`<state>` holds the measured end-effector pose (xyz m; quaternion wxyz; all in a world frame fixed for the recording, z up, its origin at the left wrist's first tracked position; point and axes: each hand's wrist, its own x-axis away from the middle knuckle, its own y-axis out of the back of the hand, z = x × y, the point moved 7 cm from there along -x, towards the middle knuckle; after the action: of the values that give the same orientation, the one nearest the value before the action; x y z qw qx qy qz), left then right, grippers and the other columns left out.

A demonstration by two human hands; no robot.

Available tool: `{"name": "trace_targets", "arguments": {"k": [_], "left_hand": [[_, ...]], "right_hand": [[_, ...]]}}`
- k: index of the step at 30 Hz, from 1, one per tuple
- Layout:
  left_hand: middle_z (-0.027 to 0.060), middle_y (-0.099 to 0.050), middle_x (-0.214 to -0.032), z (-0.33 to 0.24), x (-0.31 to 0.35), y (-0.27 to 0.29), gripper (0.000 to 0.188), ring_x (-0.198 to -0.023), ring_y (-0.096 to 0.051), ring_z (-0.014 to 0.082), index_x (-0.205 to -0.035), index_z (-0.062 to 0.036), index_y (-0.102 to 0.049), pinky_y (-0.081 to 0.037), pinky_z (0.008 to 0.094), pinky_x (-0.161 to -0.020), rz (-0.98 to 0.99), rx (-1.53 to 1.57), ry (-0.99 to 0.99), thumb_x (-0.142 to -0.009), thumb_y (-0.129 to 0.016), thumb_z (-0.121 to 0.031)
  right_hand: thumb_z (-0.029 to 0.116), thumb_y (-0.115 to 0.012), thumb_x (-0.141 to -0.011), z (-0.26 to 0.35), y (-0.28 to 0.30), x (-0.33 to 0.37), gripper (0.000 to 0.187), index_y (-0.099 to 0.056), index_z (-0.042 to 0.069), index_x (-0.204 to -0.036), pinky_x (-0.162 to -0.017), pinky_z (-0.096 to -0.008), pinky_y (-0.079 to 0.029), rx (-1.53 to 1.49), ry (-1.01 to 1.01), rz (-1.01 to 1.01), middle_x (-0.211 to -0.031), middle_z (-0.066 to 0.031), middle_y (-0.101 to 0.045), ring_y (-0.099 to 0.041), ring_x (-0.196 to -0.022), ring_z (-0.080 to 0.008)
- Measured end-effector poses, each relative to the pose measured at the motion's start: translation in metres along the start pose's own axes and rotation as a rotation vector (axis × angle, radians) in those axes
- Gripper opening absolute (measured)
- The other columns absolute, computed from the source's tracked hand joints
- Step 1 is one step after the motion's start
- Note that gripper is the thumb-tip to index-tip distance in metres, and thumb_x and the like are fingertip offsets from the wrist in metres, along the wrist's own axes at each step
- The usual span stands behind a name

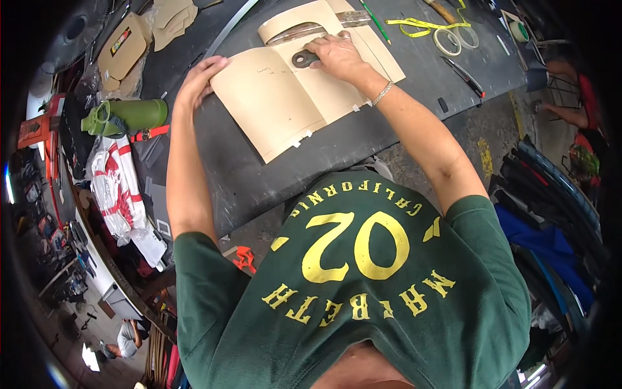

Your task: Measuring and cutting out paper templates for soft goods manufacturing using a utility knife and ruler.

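Note:
A large tan card pattern [262, 104] lies on the dark worktable, with a crease down its middle and small white tape pieces along its near edge. My left hand [199, 79] rests at its left edge, fingers stretched out and touching the card. On the card's right half, my right hand [340, 57] is closed over a dark flat tool with a round hole [302, 59]; the palm hides most of it. Just beyond, a curved opening in the card shows a brown, worn-looking strip [353, 19] lying across.
A green pencil [376, 23], yellow measuring tape [411, 26], tape rolls [447, 41] and a cutter knife [463, 76] lie at right on the table [272, 188]. Tan card pieces [123, 48] and a green bottle [139, 113] are at left. Another person's arm [564, 113] shows far right.

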<state>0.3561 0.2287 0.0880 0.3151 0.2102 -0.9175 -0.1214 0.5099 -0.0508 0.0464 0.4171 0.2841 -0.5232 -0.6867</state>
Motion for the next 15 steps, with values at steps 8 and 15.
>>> {"name": "trace_targets", "arguments": {"k": [8, 15], "left_hand": [[0.0177, -0.068, -0.127, 0.031, 0.082, -0.105, 0.052, -0.111, -0.07, 0.0253, -0.136, 0.0022, -0.054, -0.06, 0.0382, -0.096, -0.191, 0.777, 0.074, -0.094, -0.077, -0.018], [0.0168, -0.069, -0.121, -0.033, 0.127, -0.113, 0.054, -0.106, -0.071, 0.0224, -0.129, 0.002, -0.053, -0.06, 0.034, -0.093, -0.251, 0.655, -0.231, -0.084, -0.082, 0.002]], "right_hand": [[0.038, -0.077, -0.088, -0.039, 0.024, -0.009, 0.046, -0.068, 0.016, -0.127, -0.11, -0.0587, -0.035, 0.089, -0.079, -0.049, -0.124, -0.0035, -0.069, -0.061, -0.124, -0.0244], [0.043, -0.074, -0.089, -0.048, 0.023, -0.04, 0.05, -0.065, 0.017, -0.132, -0.108, -0.0602, -0.039, 0.148, -0.119, -0.156, -0.125, -0.0033, -0.071, -0.064, -0.119, -0.0259]]}}
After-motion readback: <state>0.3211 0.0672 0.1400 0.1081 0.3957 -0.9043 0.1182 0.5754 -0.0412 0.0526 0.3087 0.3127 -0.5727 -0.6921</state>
